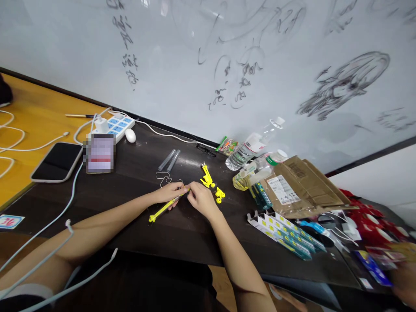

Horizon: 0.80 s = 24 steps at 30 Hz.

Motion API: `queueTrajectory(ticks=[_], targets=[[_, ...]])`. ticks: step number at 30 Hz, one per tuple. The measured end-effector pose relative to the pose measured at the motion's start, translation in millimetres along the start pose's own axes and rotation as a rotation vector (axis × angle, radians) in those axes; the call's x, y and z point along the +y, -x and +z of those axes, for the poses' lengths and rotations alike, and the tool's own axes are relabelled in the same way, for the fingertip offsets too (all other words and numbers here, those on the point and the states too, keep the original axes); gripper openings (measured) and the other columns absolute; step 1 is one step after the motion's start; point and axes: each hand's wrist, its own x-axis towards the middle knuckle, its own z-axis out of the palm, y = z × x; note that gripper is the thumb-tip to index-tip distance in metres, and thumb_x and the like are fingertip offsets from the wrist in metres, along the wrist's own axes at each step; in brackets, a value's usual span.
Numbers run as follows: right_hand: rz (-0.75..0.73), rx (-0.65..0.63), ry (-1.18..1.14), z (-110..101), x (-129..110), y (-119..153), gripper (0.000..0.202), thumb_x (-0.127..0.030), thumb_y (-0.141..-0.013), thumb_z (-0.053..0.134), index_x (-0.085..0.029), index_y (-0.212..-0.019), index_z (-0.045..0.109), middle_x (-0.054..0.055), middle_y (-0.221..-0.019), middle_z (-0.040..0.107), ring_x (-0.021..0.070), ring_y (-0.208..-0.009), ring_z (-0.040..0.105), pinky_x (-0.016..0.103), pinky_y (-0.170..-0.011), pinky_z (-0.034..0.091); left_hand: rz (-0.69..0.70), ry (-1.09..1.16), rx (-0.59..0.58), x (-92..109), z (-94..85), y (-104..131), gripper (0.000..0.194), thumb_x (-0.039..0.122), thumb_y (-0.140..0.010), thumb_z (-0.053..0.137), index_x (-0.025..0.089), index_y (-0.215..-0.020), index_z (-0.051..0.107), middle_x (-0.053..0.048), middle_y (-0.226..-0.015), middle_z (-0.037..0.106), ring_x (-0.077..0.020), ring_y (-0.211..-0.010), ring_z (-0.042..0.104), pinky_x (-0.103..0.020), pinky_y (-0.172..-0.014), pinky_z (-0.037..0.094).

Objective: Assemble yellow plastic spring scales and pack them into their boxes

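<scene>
Nearest the lens, two bare forearms reaching in over a dark table (136,173), with white cables trailing across the lap below. Left hand (170,192) pinched shut on the upper end of a yellow plastic rod (164,209); right hand (201,199) closed against that same end, fingertips of both hands touching, the rod slanting down and toward the body to a small cross-piece lying on the table. Probably very light, thin and stiff, apt to snap or pop apart if bent; best held close to the joint, not out at the far tip. Just beyond the right hand, more yellow plastic parts (208,179) and a smaller yellow piece (220,195). Two clear tubes (169,160) and a bent wire (164,177) near the left hand. Farther left, a phone (56,161) face up, a white and blue power strip (115,125). To the right, plastic bottles (250,149), a brown cardboard package (302,186) with a shipping label too small to read, teal and white packs (286,234). Behind, a whiteboard (208,56) with sketches and handwriting, none legible.
</scene>
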Motion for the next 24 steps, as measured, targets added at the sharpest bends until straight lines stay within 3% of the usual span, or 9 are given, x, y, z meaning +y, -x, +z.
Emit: queueTrajectory(ticks=[5,8,11,14,17,24], targets=[[0.048,0.044,-0.092,2,-3,-1,0.02,-0.01,-0.078,0.042,-0.02,-0.09,0.054,0.002,-0.077,0.057,0.0161,-0.074,0.055,0.026,-0.067,0.042,0.047,-0.019,0.092,-5,5.7,-2,0.04,0.059,-0.085,0.043,0.019,-0.081,0.045,0.005,-0.044,0.054,-0.0122,-0.029,0.052,-0.018,-0.03,0.038],[0.266,0.175,-0.305,12,-3,-2,0.028,-0.016,-0.077,0.048,-0.02,-0.105,0.046,-0.003,-0.071,0.051,0.0123,-0.059,0.051,0.024,-0.058,0.041,0.06,0.023,0.157,-7,7.2,-3,0.04,0.059,-0.085,0.044,0.019,-0.081,0.045,0.006,-0.044,0.052,-0.0106,-0.028,0.049,-0.016,-0.029,0.036],[0.447,0.258,-0.583,26,-3,-3,0.019,-0.028,-0.079,0.053,-0.021,-0.095,0.044,-0.006,-0.066,0.048,0.0095,-0.051,0.047,0.022,-0.05,0.039,0.061,0.105,0.182,-5,5.7,-2,0.039,0.059,-0.085,0.043,0.02,-0.082,0.043,0.008,-0.043,0.051,-0.0099,-0.027,0.048,-0.016,-0.029,0.035],[0.504,0.16,-0.868,37,-5,-5,0.022,-0.04,-0.084,0.048,-0.021,-0.075,0.042,-0.006,-0.059,0.046,0.0069,-0.041,0.041,0.02,-0.039,0.035,0.07,0.177,0.167,-2,4.5,0,0.037,0.057,-0.086,0.042,0.021,-0.081,0.041,0.008,-0.044,0.051,-0.01,-0.027,0.048,-0.016,-0.028,0.034],[0.536,0.113,-1.109,40,-8,-7,0.029,-0.048,-0.084,0.048,-0.022,-0.074,0.041,-0.007,-0.056,0.047,0.0069,-0.04,0.045,0.019,-0.035,0.038,0.081,0.258,0.15,0,7.1,0,0.034,0.053,-0.087,0.042,0.019,-0.082,0.044,0.007,-0.043,0.051,-0.0093,-0.026,0.045,-0.016,-0.028,0.033],[0.491,0.055,-1.229,29,-6,-7,0.029,-0.049,-0.085,0.049,-0.022,-0.077,0.038,-0.009,-0.054,0.047,0.0075,-0.043,0.051,0.022,-0.042,0.052,0.032,0.432,0.081,-6,14.9,-6,0.046,0.053,-0.088,0.038,0.013,-0.073,0.054,0.005,-0.037,0.044,-0.0069,-0.024,0.037,-0.017,-0.028,0.026]])
